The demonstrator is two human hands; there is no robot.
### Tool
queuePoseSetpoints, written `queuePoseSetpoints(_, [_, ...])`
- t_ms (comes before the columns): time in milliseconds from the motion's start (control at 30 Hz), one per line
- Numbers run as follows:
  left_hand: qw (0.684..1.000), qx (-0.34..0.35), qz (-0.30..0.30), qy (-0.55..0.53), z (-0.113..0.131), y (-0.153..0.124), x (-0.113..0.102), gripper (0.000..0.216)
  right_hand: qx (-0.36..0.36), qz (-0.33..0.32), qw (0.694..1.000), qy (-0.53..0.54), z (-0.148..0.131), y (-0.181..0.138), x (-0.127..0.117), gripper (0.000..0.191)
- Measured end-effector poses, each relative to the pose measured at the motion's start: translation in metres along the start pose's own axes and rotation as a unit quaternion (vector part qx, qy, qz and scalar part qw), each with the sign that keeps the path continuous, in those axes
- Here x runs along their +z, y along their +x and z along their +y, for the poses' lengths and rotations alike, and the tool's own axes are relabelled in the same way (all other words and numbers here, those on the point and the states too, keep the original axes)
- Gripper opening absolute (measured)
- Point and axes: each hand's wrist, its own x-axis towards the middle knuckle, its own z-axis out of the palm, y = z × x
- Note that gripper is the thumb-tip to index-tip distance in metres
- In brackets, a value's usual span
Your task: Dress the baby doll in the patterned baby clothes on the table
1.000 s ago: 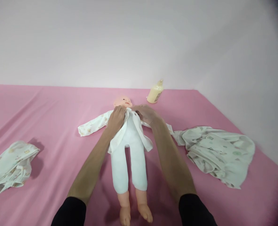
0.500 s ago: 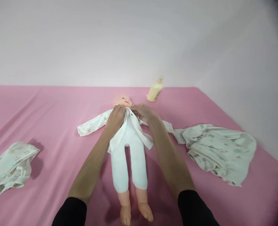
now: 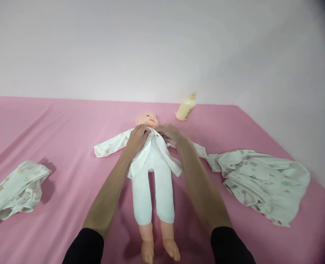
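Observation:
A baby doll (image 3: 153, 190) lies on its back, head away from me and feet toward me. Its arms are in the sleeves of a white printed baby shirt (image 3: 110, 146), whose front hangs apart over the white body. At the neck, my left hand (image 3: 138, 137) has its fingers closed on the shirt's left front edge. My right hand (image 3: 169, 132) is at the opposite side of the collar, fingers bent around the cloth edge just under the doll's chin. Its fingertips are partly hidden by the fabric.
A pump bottle of pale yellow liquid (image 3: 186, 109) stands behind the doll's head. Crumpled printed cloth (image 3: 264, 183) lies at right, touching the doll's sleeve end. Another small printed garment (image 3: 19, 190) lies at left. All rest on a pink sheet (image 3: 69, 121) reaching a white wall.
The view has shifted slightly, so everything sits a little further right. Both hands stay at the shirt's collar with hardly any movement.

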Motion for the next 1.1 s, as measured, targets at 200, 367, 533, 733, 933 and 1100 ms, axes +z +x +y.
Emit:
queuePoseSetpoints(200, [0.999,-0.016,0.035,0.034,0.002,-0.003,0.001,0.012,-0.008,0.022,0.999,-0.029,0.001,0.001,0.0,0.018])
queuePoseSetpoints(367, [0.994,-0.02,0.048,0.094,0.007,-0.006,0.002,0.016,-0.001,0.027,0.999,-0.036,0.001,0.001,0.001,0.018])
queuePoseSetpoints(533, [0.993,-0.003,0.036,0.111,0.01,-0.006,0.0,0.022,-0.014,0.06,0.997,-0.053,0.007,0.006,0.003,0.024])
queuePoseSetpoints(733, [0.993,0.013,0.039,0.113,0.011,-0.006,-0.001,0.02,-0.024,0.108,0.989,-0.098,0.005,0.004,0.01,0.023])
queuePoseSetpoints(933, [0.993,-0.026,0.054,0.1,0.009,-0.007,0.002,0.008,0.003,0.077,0.993,-0.086,-0.001,-0.001,0.011,0.023])
queuePoseSetpoints(1100, [0.991,-0.02,0.047,0.12,0.007,-0.007,0.003,0.022,0.014,0.067,0.996,-0.06,-0.001,0.001,0.01,0.022])
